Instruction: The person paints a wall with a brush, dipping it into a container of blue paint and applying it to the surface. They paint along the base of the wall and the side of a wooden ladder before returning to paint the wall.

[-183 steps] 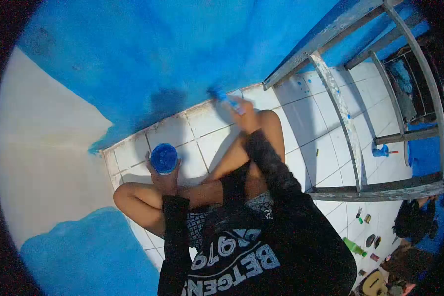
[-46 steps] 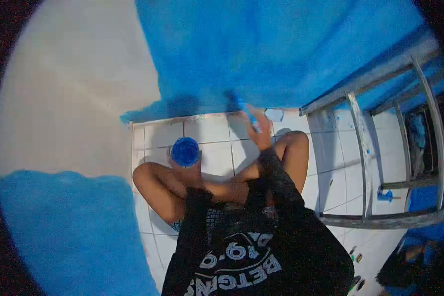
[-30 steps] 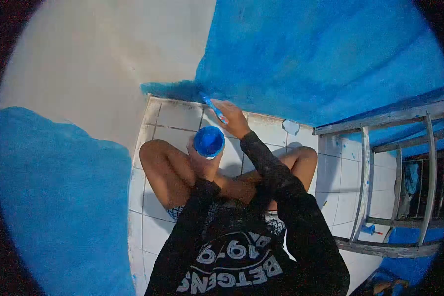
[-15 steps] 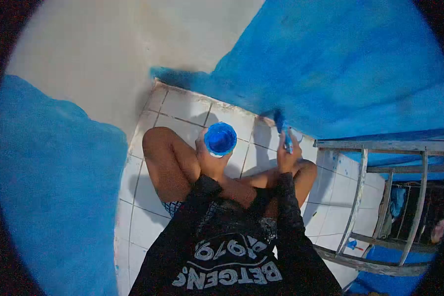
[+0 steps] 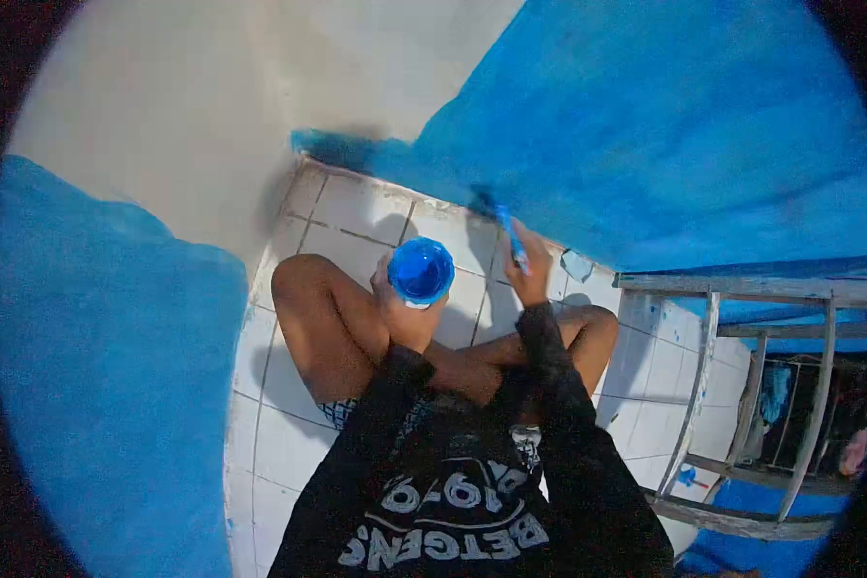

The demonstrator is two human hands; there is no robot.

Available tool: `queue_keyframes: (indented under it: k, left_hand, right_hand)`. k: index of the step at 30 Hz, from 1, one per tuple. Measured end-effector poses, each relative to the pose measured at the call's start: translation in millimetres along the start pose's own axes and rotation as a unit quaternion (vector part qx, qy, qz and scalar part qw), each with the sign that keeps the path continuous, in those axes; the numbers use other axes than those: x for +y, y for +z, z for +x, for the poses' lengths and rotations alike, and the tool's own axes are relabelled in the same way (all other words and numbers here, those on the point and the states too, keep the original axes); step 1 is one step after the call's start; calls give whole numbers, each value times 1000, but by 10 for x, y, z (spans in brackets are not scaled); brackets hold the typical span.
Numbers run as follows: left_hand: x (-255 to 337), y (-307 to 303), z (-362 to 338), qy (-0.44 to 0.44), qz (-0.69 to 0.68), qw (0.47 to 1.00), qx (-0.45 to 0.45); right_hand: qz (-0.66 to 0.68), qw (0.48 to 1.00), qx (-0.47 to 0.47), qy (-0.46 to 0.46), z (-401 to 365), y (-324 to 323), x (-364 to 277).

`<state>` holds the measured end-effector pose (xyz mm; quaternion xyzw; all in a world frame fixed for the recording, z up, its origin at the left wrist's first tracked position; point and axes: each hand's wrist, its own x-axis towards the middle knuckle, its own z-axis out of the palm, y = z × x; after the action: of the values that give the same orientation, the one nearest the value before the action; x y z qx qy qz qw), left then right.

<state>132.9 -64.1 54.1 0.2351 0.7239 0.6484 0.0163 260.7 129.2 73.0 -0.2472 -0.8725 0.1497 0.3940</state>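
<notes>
Two bare hands each hold something in front of a person who sits with crossed legs on a floor of shiny white square tiles (image 5: 356, 207). The left hand (image 5: 409, 320) is curled around a round blue cup with a bit of white low on its side (image 5: 421, 252). The cup has wet blue paint inside, its top faces up, and it is above the floor, between the two knees. The right hand (image 5: 533, 273) pinches the light blue handle of a paintbrush with dark bristles (image 5: 512, 234). The brush points up and left, and its bristles are at the bottom of the bright blue painted wall (image 5: 665, 125). They look blurry, so I can't tell if they touch it. Next to that blue is a big pale, cream-coloured bare part of the wall (image 5: 376, 67), with a thin blue strip along the bottom. On the left side, another wall is blue low down (image 5: 125, 366) and pale higher up. A flat whitish scrap (image 5: 576, 266) is near the right hand, by the wall's bottom edge. A worn grey wooden ladder (image 5: 700, 380) is on the right, past the right knee.
</notes>
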Motion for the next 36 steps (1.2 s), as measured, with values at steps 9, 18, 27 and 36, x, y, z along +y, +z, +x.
queue_keyframes:
  k: [9, 18, 27, 36]
  left_hand:
    - [243, -20, 22, -28, -16, 998, -48]
    - [350, -92, 87, 11, 46, 998, -30]
    - [211, 13, 107, 26, 85, 995, -50]
    - [165, 74, 70, 66, 85, 987, -123]
  right_hand:
    - [42, 950, 113, 290, -622, -639, 204]
    - [35, 992, -86, -89, 381, 330, -566]
    - [-19, 999, -20, 21, -178, -351, 449]
    - [-79, 955, 45, 282, -574, -1170, 646]
